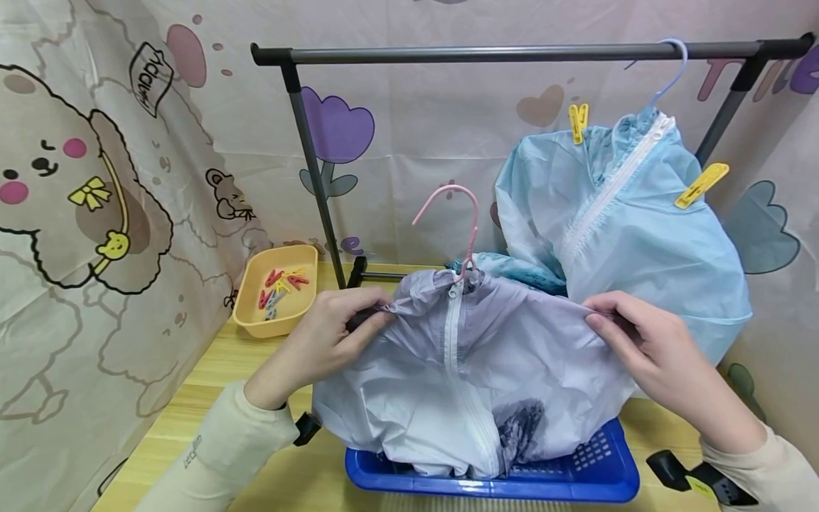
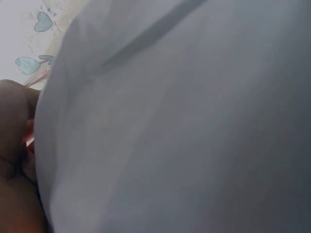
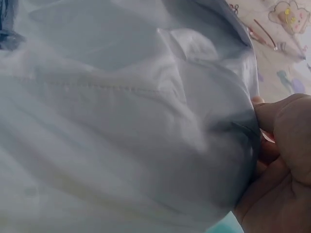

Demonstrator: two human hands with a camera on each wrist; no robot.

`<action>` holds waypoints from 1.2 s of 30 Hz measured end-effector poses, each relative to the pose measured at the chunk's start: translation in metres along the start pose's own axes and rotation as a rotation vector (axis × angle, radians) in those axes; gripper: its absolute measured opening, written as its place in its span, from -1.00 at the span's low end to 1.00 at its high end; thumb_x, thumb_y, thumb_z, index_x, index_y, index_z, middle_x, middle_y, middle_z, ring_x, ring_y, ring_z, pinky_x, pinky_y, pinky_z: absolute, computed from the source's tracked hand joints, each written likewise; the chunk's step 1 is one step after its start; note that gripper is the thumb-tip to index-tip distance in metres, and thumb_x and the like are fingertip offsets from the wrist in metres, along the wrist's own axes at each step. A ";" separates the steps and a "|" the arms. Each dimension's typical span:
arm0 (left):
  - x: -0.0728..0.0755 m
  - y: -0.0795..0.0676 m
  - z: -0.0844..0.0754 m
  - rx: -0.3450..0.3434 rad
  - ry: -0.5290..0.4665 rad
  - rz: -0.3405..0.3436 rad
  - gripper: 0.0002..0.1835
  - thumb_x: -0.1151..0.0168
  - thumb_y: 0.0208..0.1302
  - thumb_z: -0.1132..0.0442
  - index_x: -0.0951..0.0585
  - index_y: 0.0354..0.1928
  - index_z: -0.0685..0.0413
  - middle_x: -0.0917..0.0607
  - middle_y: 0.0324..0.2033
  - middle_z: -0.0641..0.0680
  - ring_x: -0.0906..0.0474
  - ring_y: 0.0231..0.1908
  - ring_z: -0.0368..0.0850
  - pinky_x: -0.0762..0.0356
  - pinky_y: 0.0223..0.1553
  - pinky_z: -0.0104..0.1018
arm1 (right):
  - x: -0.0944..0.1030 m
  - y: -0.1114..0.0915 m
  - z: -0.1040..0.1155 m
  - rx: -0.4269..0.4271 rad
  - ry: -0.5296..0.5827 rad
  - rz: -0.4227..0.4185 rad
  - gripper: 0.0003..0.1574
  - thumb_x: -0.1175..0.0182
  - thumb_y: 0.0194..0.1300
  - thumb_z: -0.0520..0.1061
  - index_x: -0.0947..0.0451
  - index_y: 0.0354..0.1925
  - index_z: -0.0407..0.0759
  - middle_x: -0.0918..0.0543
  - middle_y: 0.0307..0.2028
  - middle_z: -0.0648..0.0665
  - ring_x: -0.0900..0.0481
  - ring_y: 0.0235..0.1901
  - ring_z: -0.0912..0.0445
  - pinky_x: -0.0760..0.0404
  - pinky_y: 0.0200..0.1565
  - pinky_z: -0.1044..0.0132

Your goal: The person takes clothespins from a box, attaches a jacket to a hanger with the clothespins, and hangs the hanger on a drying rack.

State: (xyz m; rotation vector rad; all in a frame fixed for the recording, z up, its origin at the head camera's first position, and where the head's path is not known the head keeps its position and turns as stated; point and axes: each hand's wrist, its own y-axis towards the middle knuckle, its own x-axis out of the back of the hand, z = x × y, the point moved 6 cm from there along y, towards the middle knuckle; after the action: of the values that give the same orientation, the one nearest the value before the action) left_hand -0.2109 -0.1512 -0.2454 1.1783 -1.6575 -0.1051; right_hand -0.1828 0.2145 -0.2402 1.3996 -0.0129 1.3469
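A pale grey-lilac zip jacket (image 1: 525,334) hangs on a pink hanger (image 1: 475,220), whose hook rises free above the collar, apart from the rail. My left hand (image 1: 326,334) pinches the jacket's shoulder at the left. At the opposite shoulder, my right hand (image 1: 652,348) pinches the fabric between thumb and fingers. The lower part of the jacket drapes over a blue basket (image 1: 563,489). Grey cloth (image 2: 170,126) fills most of the left wrist view and hides the left fingertips. In the right wrist view, the thumb (image 3: 277,114) presses the jacket's edge.
A dark metal rail (image 1: 480,55) spans the back. From it hangs a light blue jacket (image 1: 652,242) on a blue hanger (image 1: 678,71), with yellow clothespins (image 1: 702,185) on its shoulders. A yellow tray (image 1: 256,327) of small coloured clothespins stands at the left on the wooden table (image 1: 211,405).
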 end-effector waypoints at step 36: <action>0.002 0.000 0.010 -0.055 -0.018 0.046 -0.80 -0.43 0.42 0.31 -0.74 0.03 -0.03 -0.82 -0.12 -0.09 -0.68 -0.19 -0.28 -0.68 -0.12 -0.31 | 0.006 -0.006 -0.001 0.014 -0.046 0.011 -0.67 -0.34 0.38 -0.42 -0.73 -0.17 0.04 -0.71 -0.34 0.16 -0.46 -0.39 0.48 -0.42 -0.33 0.53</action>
State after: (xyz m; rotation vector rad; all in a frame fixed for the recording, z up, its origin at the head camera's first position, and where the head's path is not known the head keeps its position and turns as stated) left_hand -0.2186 -0.1572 -0.2486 1.0997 -1.6857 -0.1319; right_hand -0.1776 0.2213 -0.2405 1.4439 -0.0412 1.3259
